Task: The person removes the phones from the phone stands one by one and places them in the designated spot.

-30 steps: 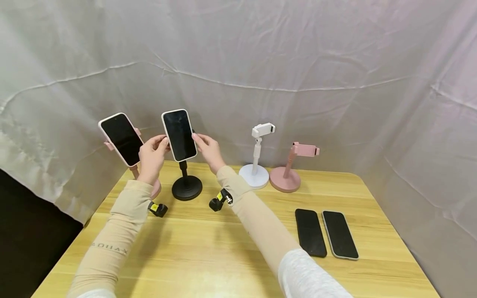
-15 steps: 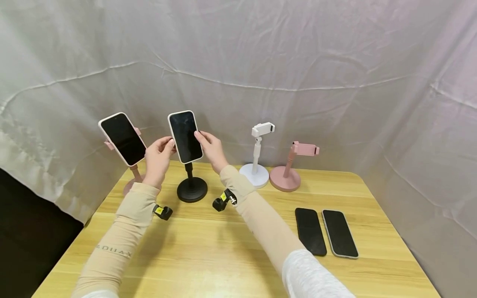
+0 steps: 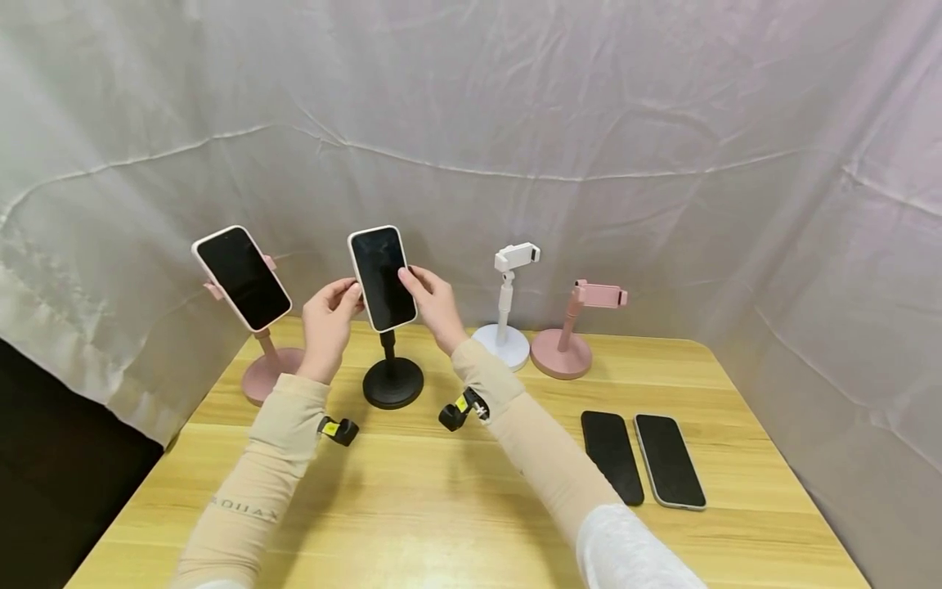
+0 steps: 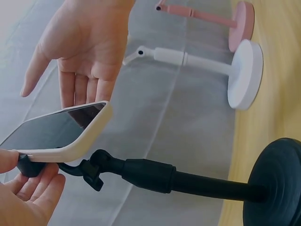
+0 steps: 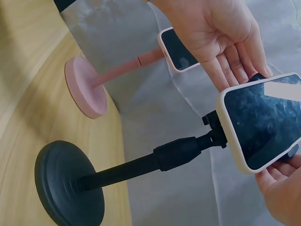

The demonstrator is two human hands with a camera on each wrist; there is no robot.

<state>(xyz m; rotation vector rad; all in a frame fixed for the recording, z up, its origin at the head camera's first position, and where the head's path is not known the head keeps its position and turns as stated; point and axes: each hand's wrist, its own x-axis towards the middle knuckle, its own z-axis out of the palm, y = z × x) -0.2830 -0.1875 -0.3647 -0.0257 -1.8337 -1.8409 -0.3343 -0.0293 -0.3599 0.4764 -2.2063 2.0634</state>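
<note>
A smartphone (image 3: 384, 278) in a white case sits upright, screen toward me, in the clamp of a black phone stand (image 3: 393, 383). At the phone's left edge my left hand (image 3: 327, 323) pinches the clamp's black side grip (image 4: 31, 165) between thumb and fingers. My right hand (image 3: 436, 307) holds the right edge, its thumb over the front and its fingers behind. From the right wrist view, the black clamp (image 5: 289, 153) shows beside my right fingers, and the stand's jointed neck (image 5: 214, 134) meets the phone's back. Most of the clamp is hidden behind the phone.
Left of the black stand, a pink stand (image 3: 272, 375) bears another phone (image 3: 244, 278), tilted. To the right stand a white phone stand (image 3: 502, 347) and a second pink stand (image 3: 562, 353), their clamps holding nothing. A black phone (image 3: 612, 456) and a grey-edged phone (image 3: 670, 460) lie at right.
Both hands, the white-cased phone and the black stand have moved right and slightly toward me. The phone stays in the clamp. The other stands and phones keep their places.
</note>
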